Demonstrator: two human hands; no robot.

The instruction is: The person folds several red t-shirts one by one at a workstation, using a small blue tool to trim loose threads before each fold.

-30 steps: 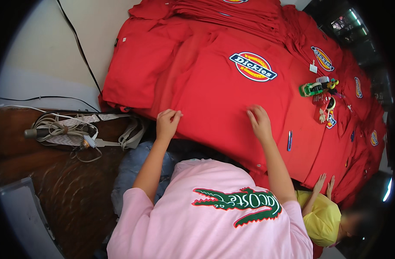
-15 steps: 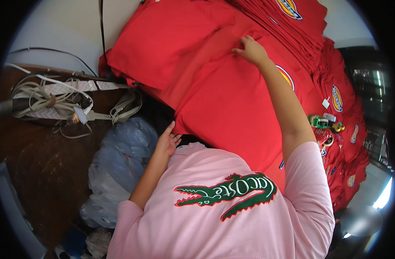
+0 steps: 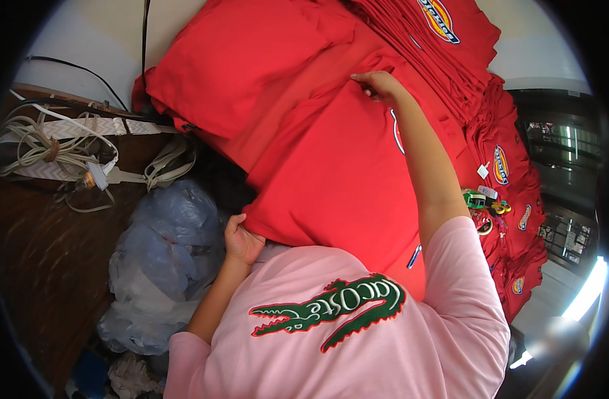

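Note:
A red shirt (image 3: pixel 331 179) lies spread in front of me, with part of a coloured badge showing beside my right forearm. My left hand (image 3: pixel 243 242) is closed on its near left corner, thumb on top and the other fingers under the cloth. At the shirt's far edge, my right hand (image 3: pixel 380 85) pinches the fabric between thumb and fingers, and the edge is raised a little there. Beneath and beyond it lie more red garments (image 3: pixel 251 66), loosely heaped. A pen (image 3: pixel 415 257) or similar slim blue-and-white thing rests near the shirt's close edge.
Folded red shirts (image 3: pixel 444 73) are stacked at the far right. A green tape dispenser (image 3: pixel 474 199) and yellow-handled scissors (image 3: pixel 500 207) lie on red cloth at right. Left are a bundled cable (image 3: pixel 45 149), a power strip (image 3: pixel 135 126) and translucent plastic bags (image 3: pixel 161 259).
My left hand has closed on the shirt's corner, where its fingers were spread before. My right hand has moved slightly left and nearer, drawing the far edge up. The view has shifted a little.

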